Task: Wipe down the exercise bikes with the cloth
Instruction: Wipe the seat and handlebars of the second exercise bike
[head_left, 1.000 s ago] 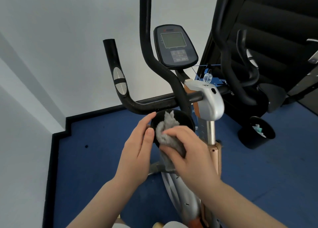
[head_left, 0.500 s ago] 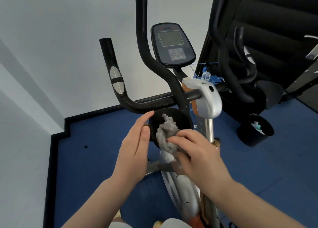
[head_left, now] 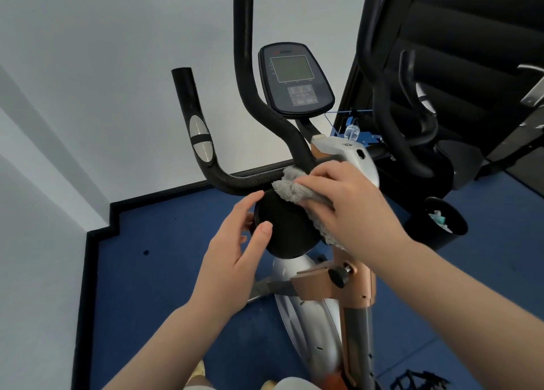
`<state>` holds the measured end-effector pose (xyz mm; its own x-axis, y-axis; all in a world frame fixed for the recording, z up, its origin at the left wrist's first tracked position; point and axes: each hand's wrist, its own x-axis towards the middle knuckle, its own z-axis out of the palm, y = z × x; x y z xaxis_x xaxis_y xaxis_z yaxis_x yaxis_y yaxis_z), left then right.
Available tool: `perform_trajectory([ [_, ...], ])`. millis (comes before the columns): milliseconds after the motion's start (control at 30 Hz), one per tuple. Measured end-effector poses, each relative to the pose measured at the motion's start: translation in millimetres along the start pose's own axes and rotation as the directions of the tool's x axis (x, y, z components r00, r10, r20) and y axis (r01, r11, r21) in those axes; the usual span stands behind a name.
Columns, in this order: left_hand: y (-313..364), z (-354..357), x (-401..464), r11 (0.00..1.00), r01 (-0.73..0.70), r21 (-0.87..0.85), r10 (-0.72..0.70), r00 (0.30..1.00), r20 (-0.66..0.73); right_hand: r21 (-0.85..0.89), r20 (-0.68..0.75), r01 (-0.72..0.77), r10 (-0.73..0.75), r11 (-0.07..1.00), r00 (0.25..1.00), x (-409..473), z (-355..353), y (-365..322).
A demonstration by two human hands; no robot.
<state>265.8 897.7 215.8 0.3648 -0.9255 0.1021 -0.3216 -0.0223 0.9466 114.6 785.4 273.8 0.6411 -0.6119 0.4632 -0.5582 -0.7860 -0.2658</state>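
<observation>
We see the exercise bike (head_left: 347,286), its black cup holder (head_left: 287,230) under the handlebar (head_left: 235,180). Our right hand (head_left: 350,210) grips the grey cloth (head_left: 297,191) against the cup holder's top rim, touching the handlebar; our left hand (head_left: 232,260), fingers relaxed, touches the cup holder's left side.

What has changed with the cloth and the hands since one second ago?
The right hand carried the grey cloth up from inside the black cup holder to its upper rim by the handlebar. The left hand stayed at the holder's left side.
</observation>
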Motion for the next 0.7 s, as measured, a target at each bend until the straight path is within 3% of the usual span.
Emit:
perform_trajectory([
  [200,-1,0,1,1.000,-0.002,-0.001,0.002,1.000,-0.010,0.222,-0.011,-0.238,0.247,0.945,0.969,-51,-4,-1],
  [367,-4,3,2,1.000,-0.020,0.006,0.020,0.999,-0.034,0.378,0.059,-0.340,0.344,0.861,0.937,-35,-12,1],
  [500,-2,7,2,1.000,-0.021,-0.011,0.021,0.998,-0.063,0.423,-0.148,-0.329,0.423,0.844,0.894,-55,11,-7],
  [600,-3,11,2,0.999,-0.037,-0.028,0.034,0.994,-0.108,0.454,-0.323,-0.330,0.498,0.828,0.805,-84,43,-22],
  [700,-5,14,4,0.998,-0.061,-0.018,0.058,0.991,-0.124,0.527,-0.371,-0.335,0.566,0.781,0.736,-92,62,-32],
])
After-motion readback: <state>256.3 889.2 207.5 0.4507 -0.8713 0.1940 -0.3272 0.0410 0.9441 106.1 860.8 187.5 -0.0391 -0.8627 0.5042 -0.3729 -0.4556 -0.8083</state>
